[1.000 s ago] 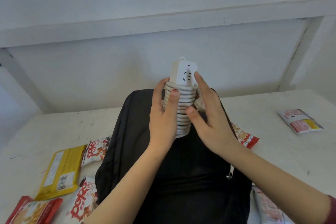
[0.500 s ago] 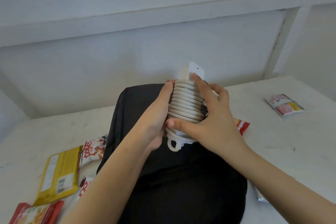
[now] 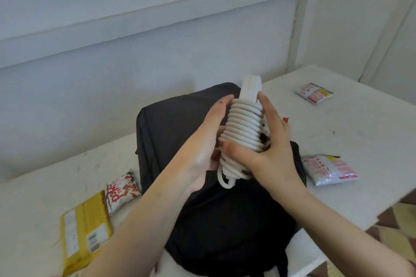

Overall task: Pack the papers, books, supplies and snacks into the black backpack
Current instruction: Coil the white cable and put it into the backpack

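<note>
Far left, near edge of the white table (image 3: 364, 132): a yellow packet (image 3: 85, 229) lies flat, barcode label facing up; just beside its upper right corner lies a red-and-white snack bag (image 3: 122, 189), touching or very nearly touching the packet.

Centre: the black backpack (image 3: 175, 123) lies flat on the table, its length running away from the person; both forearms reach over it.

Left hand (image 3: 202, 148): back of the hand toward the camera; fingers straight and laid up the left side of the cord coil, pressing on it; thumb hidden, so I cannot tell whether it hooks round.

Power strip (image 3: 249, 90): white, held upright above the middle of the backpack, clear of the fabric; its cord (image 3: 244, 128) is wound round it in tight stacked turns; the bare end of the strip sticks out above the coil; one loose loop hangs below, close over the backpack.

Right hand (image 3: 270, 150): clasps the coil; thumb across the front of the lower turns, fingers up the right side, fingertips reaching the bare top of the strip.

Right of the backpack: a red packet corner (image 3: 285, 119) shows behind the right hand; a silver-and-pink snack packet (image 3: 328, 170) lies near the backpack's right edge; a second small packet (image 3: 314, 93) lies well apart, toward the far side.

Lower right: patterned floor (image 3: 400, 220) beyond the table edge.
</note>
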Tool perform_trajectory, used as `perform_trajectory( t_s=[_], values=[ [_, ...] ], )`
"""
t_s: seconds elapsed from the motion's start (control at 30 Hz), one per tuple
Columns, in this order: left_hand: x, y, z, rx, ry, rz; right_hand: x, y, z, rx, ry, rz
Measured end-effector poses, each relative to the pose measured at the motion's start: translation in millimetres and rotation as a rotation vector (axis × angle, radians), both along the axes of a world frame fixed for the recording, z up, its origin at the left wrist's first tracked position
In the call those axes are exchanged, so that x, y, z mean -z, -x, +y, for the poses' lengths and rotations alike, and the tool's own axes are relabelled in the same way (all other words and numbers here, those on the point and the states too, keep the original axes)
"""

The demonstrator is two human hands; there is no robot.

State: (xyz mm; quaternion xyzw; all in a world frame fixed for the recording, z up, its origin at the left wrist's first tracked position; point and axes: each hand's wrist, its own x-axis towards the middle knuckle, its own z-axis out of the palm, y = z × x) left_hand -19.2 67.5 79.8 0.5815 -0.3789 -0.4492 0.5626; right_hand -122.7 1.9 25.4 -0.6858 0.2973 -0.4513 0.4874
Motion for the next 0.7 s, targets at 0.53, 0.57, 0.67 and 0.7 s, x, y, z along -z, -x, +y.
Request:
perform_trajectory(
  t_s=[0.53, 0.57, 0.67, 0.7],
  values=[
    [98.8, -30.6, 87.1, 0.463, 0.162, -1.177, 16.6, 67.5, 67.1, 0.243, -0.203, -0.291],
    [97.3, -32.0, 85.6, 0.423, 0.217, -1.131, 17.4, 70.7, 72.5, 0.242, -0.224, -0.298],
    [89.2, -44.8, 78.0, 0.192, 0.396, -1.066, 21.4, 79.5, 87.0, 0.203, -0.240, -0.302],
    [86.5, -49.6, 74.3, 0.099, 0.460, -1.186, 21.6, 81.5, 90.8, 0.177, -0.231, -0.297]
  ],
)
